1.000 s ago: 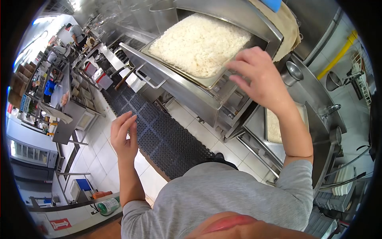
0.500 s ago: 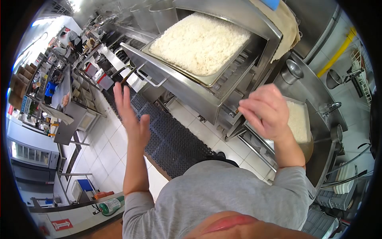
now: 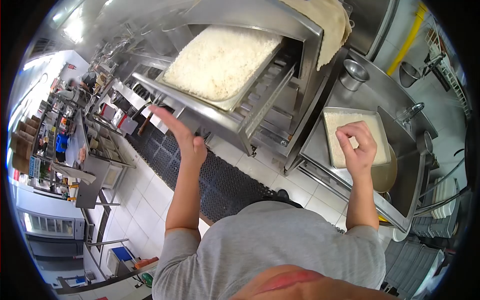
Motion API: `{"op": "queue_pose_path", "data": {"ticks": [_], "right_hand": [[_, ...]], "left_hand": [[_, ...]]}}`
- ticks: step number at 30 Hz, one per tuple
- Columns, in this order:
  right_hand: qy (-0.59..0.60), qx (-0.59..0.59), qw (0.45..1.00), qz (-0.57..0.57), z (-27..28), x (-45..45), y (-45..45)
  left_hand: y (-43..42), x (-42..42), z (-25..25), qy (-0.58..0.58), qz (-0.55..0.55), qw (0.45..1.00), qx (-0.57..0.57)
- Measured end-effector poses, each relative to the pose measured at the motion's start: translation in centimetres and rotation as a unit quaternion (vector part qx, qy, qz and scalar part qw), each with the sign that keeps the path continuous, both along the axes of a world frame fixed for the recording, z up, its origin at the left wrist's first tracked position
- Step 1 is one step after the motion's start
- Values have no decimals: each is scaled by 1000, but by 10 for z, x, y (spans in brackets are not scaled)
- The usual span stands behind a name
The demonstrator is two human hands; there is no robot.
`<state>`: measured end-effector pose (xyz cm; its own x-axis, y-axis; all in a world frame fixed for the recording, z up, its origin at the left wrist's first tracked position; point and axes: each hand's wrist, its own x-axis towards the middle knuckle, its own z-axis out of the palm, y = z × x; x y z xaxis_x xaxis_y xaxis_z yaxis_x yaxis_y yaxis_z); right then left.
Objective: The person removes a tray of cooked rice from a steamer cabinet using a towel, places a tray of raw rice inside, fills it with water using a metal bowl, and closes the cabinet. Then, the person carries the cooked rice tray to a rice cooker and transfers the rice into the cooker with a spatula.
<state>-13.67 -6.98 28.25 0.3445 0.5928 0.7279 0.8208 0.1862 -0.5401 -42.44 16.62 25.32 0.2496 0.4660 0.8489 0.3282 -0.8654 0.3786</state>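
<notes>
A metal tray of white rice (image 3: pixel 220 62) sits in the pulled-out steel drawer (image 3: pixel 250 117) at the top centre. My left hand (image 3: pixel 182 135) is in front of the drawer's left part, fingers stretched out, holding nothing. My right hand (image 3: pixel 359 147) is over the second tray (image 3: pixel 382 117), which holds pale grains and stands on the steel counter by the sink. Its thumb and index finger curl towards each other; I cannot make out anything between them.
A metal bowl (image 3: pixel 353 75) stands behind the second tray, near a faucet (image 3: pixel 412 111). Beige cloth (image 3: pixel 327 25) hangs over the steel cabinet's corner. A black perforated mat (image 3: pixel 220 185) covers part of the floor. A co-worker (image 3: pixel 89 82) is far left.
The view has turned to the right. My right hand has moved from beside the drawer to over the second tray. My left hand has opened and turned sideways.
</notes>
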Motion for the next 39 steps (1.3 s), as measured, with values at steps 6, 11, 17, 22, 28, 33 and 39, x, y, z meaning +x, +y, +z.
{"op": "queue_pose_path", "data": {"ticks": [6,11,17,22,28,33,39], "right_hand": [[54,-1,998,35,-6,-10,12],[65,-26,996,47,-17,-17,9],[104,-69,992,18,-32,-10,-8],[136,-88,987,-4,-41,-6,-19],[169,-137,976,-19,-55,-4,-33],[187,-148,971,0,-64,-12,-31],[171,-160,970,60,-66,-38,-25]], "left_hand": [[38,47,-1,-9,-89,996,-1],[70,106,-1,0,-144,990,-10],[98,166,9,25,-166,983,-69],[105,155,8,56,-160,984,-56],[83,129,-76,285,-9,958,-19],[96,139,-82,368,-36,929,-7],[96,129,-83,339,-44,939,-42]]}}
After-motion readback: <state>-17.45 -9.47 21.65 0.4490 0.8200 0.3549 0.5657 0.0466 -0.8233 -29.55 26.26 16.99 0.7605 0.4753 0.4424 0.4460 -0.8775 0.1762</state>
